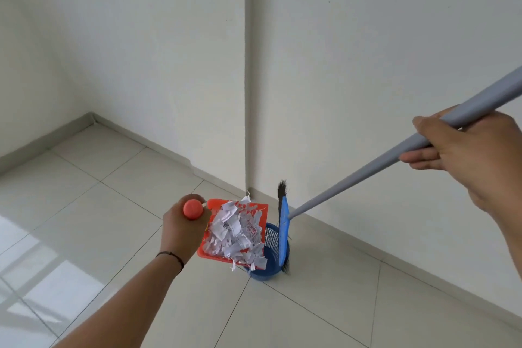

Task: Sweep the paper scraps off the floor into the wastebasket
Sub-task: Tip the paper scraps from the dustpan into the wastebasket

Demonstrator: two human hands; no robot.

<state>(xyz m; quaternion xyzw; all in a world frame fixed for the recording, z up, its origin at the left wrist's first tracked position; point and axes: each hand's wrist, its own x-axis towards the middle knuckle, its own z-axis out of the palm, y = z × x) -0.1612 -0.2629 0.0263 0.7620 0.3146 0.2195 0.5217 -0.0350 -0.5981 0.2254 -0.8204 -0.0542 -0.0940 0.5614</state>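
My left hand (185,230) grips the dustpan (207,246), my right hand (469,155) grips the broom (284,234); I should tip the paper scraps (240,234) slowly over the wastebasket (267,268).

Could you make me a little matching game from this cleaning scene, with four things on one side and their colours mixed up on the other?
Things:
1. dustpan
2. wastebasket
3. broom handle
4. paper scraps

Colours:
A. grey
B. white
C. orange-red
D. dark blue

Pairs: 1-C, 2-D, 3-A, 4-B

The left hand grips the dustpan's handle over the wastebasket; the right hand holds the broom handle.
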